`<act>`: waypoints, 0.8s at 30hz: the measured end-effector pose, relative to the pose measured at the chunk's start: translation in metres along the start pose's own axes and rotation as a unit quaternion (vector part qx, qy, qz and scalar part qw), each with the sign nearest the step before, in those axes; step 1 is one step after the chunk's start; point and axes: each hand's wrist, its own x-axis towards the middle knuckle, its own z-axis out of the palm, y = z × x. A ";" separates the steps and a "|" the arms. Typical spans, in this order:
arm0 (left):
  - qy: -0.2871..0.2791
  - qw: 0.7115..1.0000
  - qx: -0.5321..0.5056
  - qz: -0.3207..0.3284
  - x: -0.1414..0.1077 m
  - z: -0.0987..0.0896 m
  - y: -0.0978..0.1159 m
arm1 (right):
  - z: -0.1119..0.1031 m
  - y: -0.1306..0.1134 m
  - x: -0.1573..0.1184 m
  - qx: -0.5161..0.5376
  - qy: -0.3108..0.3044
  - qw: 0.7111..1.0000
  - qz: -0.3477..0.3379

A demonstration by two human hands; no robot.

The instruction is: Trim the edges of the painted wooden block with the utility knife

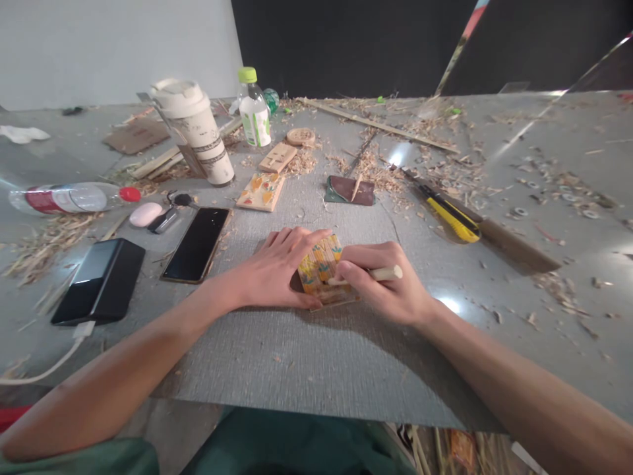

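Note:
A small wooden board (pixel 321 260) painted with yellow and blue-green shapes lies on the grey table in front of me. My left hand (pixel 287 267) rests at its left side, thumb along the near edge and fingers stretched over the far edge, steadying it. In my right hand (pixel 383 280) is a pale, thin stick-like tool (pixel 386 273), gripped like a pen. Its front end meets the board's right part; the tip is too small to identify. Beyond the board lies a dark red and green leather piece (pixel 363 191).
A phone (pixel 198 244), a black power bank (pixel 101 280) with a white cable and a lying bottle (pixel 74 198) are on the left. Farther back stand a tumbler (pixel 198 135) and a green-capped bottle (pixel 254 112). A yellow utility knife (pixel 452 218) lies right, among wood shavings.

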 end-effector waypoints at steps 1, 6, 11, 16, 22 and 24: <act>0.000 1.000 0.000 0.001 0.000 0.000 0.000 | -0.001 0.000 0.000 -0.001 -0.004 1.000 0.000; -0.001 1.000 0.000 0.002 0.000 0.001 -0.002 | -0.003 -0.002 0.003 0.000 -0.012 1.000 -0.014; -0.005 1.000 -0.003 -0.002 0.001 0.000 -0.001 | -0.002 -0.003 0.001 -0.027 0.038 0.999 -0.009; -0.013 1.000 0.001 -0.002 0.001 -0.002 -0.001 | -0.002 -0.003 -0.001 -0.032 0.155 0.985 0.061; -0.017 1.000 0.000 -0.006 0.002 -0.003 0.001 | -0.003 -0.002 0.000 -0.043 0.221 0.970 0.094; -0.019 1.000 -0.005 -0.007 0.002 -0.004 0.003 | -0.003 -0.002 0.001 -0.050 0.216 0.970 0.097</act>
